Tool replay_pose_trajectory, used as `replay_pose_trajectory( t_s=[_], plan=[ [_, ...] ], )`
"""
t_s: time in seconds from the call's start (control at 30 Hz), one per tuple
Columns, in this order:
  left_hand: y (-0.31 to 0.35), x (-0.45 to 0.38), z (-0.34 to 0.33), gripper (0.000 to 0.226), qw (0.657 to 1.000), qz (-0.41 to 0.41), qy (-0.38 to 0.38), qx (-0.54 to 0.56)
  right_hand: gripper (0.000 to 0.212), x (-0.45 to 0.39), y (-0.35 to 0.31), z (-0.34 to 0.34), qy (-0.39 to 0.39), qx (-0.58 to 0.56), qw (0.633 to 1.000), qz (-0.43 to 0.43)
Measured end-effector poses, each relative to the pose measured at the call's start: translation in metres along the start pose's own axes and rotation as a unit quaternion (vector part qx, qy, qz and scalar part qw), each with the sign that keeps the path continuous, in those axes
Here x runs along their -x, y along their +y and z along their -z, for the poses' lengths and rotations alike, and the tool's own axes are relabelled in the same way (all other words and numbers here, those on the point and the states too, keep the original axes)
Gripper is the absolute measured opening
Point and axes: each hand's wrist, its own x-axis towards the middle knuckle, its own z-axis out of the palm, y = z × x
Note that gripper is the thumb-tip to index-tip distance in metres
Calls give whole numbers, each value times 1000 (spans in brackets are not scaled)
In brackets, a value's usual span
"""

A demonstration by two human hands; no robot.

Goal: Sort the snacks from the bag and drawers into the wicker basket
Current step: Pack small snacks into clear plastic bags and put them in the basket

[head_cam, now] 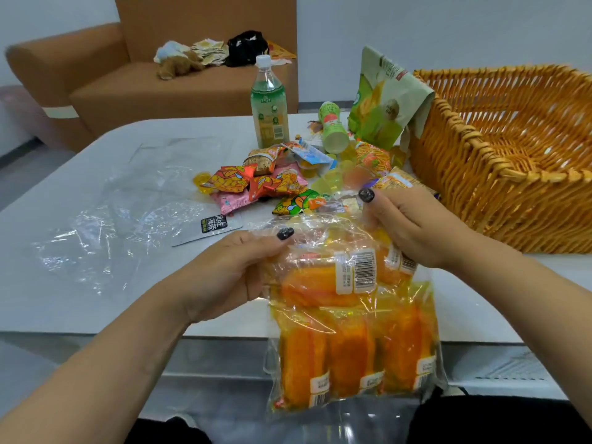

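Observation:
I hold a clear plastic bag (pixel 349 341) of several orange wrapped snacks over the table's near edge. My left hand (pixel 230 274) grips its upper left side and my right hand (pixel 413 225) pinches its top right. A pile of small snack packets (pixel 266 182) and yellow jelly cups (pixel 330 182) lies on the table behind the bag. The wicker basket (pixel 499 174) stands at the right, and what shows of its inside holds nothing.
A green drink bottle (pixel 269 107) stands upright mid-table, a smaller bottle (pixel 333 128) lies on its side, and a green snack pouch (pixel 384 100) leans on the basket. An empty clear bag (pixel 128 213) and a black-labelled packet (pixel 211 227) lie left. A brown sofa (pixel 134 88) is behind.

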Motion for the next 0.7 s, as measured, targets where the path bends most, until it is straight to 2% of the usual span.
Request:
replay_pose_trajectory(
  t_s=[0.1, 0.2, 0.3, 0.37, 0.43, 0.5, 0.6, 0.7],
  plan=[
    [6, 1, 2, 30, 1000, -7, 1, 10, 53, -2, 0, 1, 39, -39, 998, 5],
    [9, -1, 6, 45, 998, -25, 40, -38, 44, -7, -6, -1, 64, -69, 996, -2],
    [14, -1, 8, 39, 994, -51, 47, -79, 36, -13, -10, -3, 81, -57, 995, 1],
    [15, 2, 9, 34, 993, -52, 38, -99, 38, -14, -14, -2, 47, -26, 999, -9],
    [14, 6, 9, 31, 994, -47, 31, -97, 45, -15, -20, 3, -23, -46, 996, -70],
    [14, 10, 9, 28, 994, -54, 45, -85, 51, -14, -25, 12, -71, -124, 980, -137],
    [15, 14, 10, 36, 992, -82, 82, -51, 42, -8, -26, 22, -51, -245, 945, -211],
    [17, 17, 13, 46, 989, -106, 100, -7, 31, -2, -26, 16, -66, -418, 865, -269]
  ],
)
